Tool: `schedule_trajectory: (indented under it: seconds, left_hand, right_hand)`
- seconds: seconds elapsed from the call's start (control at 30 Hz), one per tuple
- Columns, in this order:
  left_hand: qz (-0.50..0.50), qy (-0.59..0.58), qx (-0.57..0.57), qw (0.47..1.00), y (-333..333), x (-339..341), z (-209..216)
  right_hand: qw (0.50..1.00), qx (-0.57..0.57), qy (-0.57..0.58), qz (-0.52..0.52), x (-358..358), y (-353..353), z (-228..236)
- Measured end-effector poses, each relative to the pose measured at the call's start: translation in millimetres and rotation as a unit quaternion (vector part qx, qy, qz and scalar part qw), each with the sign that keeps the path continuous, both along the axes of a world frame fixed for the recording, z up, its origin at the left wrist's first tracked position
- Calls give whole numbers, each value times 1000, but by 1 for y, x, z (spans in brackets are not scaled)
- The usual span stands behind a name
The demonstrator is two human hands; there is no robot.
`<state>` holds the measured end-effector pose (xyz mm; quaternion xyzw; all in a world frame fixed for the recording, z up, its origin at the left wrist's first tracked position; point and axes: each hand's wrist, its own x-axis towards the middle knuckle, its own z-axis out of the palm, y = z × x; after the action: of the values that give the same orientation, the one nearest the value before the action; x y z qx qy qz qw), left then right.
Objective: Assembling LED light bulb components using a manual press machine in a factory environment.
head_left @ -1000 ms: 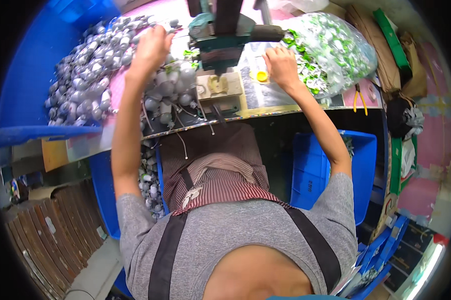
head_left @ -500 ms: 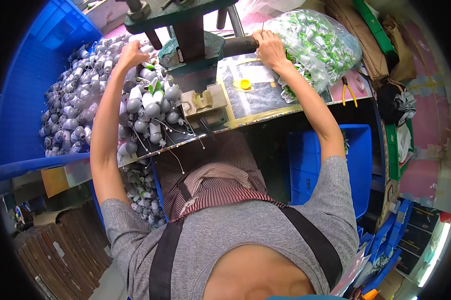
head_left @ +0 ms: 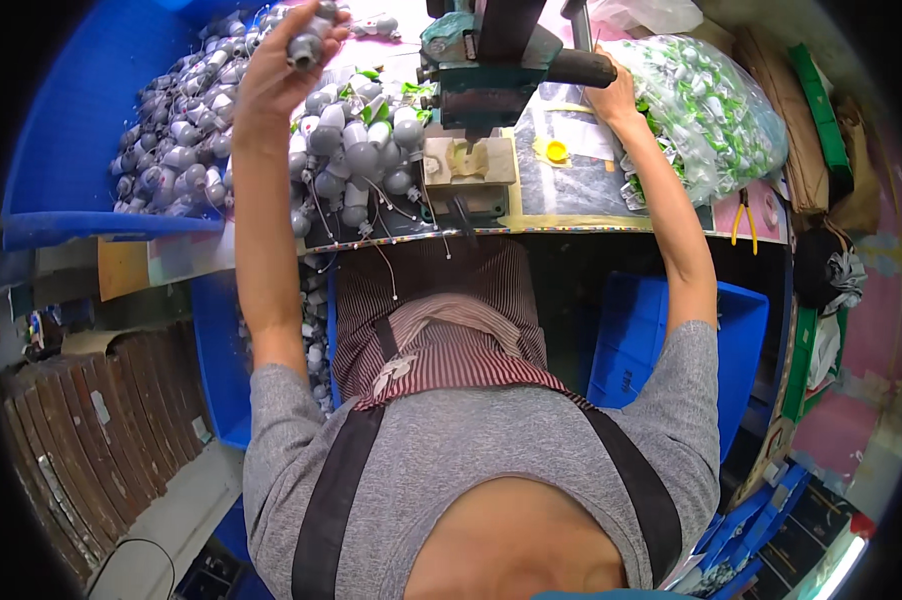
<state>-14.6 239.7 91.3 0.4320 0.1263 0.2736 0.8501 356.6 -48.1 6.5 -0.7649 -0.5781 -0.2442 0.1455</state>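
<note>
My left hand [head_left: 269,78] is raised above the left side of the bench, its fingers closed around a grey bulb-shaped part [head_left: 306,47]. Below it lies a heap of grey and white bulbs [head_left: 361,155], some with thin white wires hanging over the bench edge and some with green pieces among them. My right hand [head_left: 616,98] is by the end of the press's round bar [head_left: 583,68], beside a clear bag [head_left: 706,110] of small white and green parts. Its fingers are mostly hidden. The press [head_left: 491,80] stands between my hands, above a pale metal fixture block [head_left: 466,162].
A large blue bin [head_left: 56,150] at the left borders more bulbs. On the bench is a yellow round cap [head_left: 556,151]. Yellow-handled pliers [head_left: 744,218] hang at the right front edge. Blue bins [head_left: 741,310] stand below, and brown boards [head_left: 101,440] are stacked at lower left.
My left hand has risen from the bulb heap and now holds a grey bulb-shaped part. My right hand stays near the press bar and the bag. The whole view has shifted.
</note>
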Motion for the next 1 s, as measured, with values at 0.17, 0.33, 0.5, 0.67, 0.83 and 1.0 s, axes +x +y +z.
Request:
schedule_trajectory:
  seconds: [0.17,0.33,0.5,0.67,0.83,1.0]
  left_hand:
    - [25,133,59,989,-171,-8,2]
    - [94,151,39,983,-218,-18,-63]
    - [189,193,139,953,-223,-13,-73]
    - [182,218,153,946,-226,-11,-77]
    - [182,231,166,941,-228,-11,-79]
    - [193,244,197,930,-232,-7,-80]
  right_hand:
    - [968,169,179,38,-13,-13,2]
    - [882,158,430,114,-125,-40,5]
    - [916,191,278,217,-228,-56,6]
    - [966,133,125,181,-237,-44,5]
    - [948,137,232,168,-216,-58,9]
    - [852,181,490,-11,-178,-65,27]
